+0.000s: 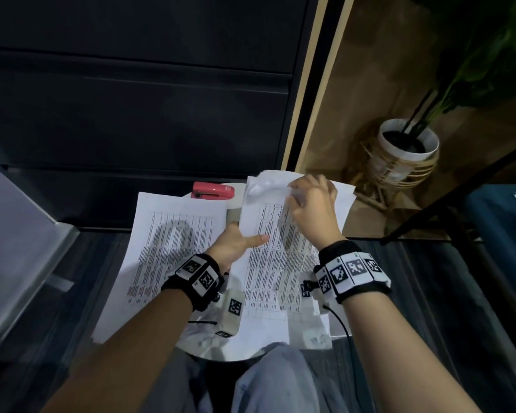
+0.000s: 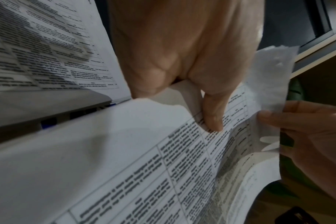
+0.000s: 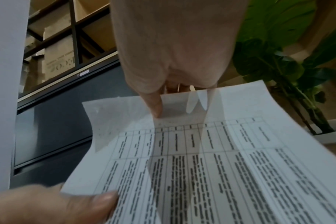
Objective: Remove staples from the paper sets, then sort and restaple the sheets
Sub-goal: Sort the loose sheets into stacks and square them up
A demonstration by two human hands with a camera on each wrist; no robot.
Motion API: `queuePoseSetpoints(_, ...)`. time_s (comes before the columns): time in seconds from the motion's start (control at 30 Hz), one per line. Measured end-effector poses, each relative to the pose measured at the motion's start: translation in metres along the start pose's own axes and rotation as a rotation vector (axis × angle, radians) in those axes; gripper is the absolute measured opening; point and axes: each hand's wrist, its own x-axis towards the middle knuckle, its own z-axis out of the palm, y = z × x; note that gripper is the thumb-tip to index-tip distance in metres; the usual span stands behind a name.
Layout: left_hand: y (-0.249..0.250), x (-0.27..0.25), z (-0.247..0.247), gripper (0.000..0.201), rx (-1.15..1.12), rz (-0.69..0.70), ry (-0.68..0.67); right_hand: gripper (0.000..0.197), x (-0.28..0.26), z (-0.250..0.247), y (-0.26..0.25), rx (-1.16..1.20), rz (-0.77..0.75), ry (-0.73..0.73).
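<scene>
Both hands on the printed paper set, top sheet being lifted at its far edge.
Left hand (image 1: 236, 244) grips the paper set (image 1: 277, 263) at its left edge, thumb on top, fingers under. Right hand (image 1: 312, 204) pinches the top sheet's far edge, thumb above. Red stapler (image 1: 212, 190) lies on the bench (image 1: 236, 354) just left of the set's far corner; a second printed sheet (image 1: 164, 251) lies left of the set.

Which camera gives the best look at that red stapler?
The head view. There the red stapler lies whole at the far edge of the small table, beyond the printed sheets. Neither wrist view shows it; both are filled with paper and fingers.
</scene>
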Motion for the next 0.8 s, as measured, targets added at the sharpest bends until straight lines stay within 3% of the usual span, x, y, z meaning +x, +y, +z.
queuePoseSetpoints(0.1, 0.0, -0.001, -0.001, 0.044, 0.0, 0.027, 0.004, 0.012, -0.002, 0.007, 0.006, 0.038, -0.04, 0.034)
queuePoseSetpoints(0.27, -0.002, -0.003, -0.005, 0.041, -0.021, 0.066, -0.009, 0.017, -0.006, 0.015, 0.011, 0.122, -0.115, 0.093)
queuePoseSetpoints(0.43, 0.0, -0.009, -0.012, 0.022, -0.08, 0.065, -0.127, 0.021, -0.007, 0.014, 0.011, 0.178, -0.133, 0.096)
queuePoseSetpoints(0.53, 0.009, -0.012, -0.017, 0.048, -0.154, 0.05, -0.2, 0.021, -0.007, 0.011, 0.009, 0.153, -0.127, 0.117)
queuePoseSetpoints(0.6, 0.023, -0.013, -0.019, 0.051, -0.256, 0.079, -0.245, 0.02, -0.007, 0.009, 0.007, 0.152, -0.125, 0.113)
queuePoseSetpoints(0.7, 0.042, -0.005, -0.024, 0.056, -0.308, 0.125, -0.194, 0.017, -0.007, 0.008, 0.003, 0.142, -0.134, 0.095)
queuePoseSetpoints(0.8, 0.051, 0.006, -0.031, 0.048, -0.247, 0.143, -0.093, 0.018, -0.006, 0.008, 0.002, 0.114, -0.162, 0.069)
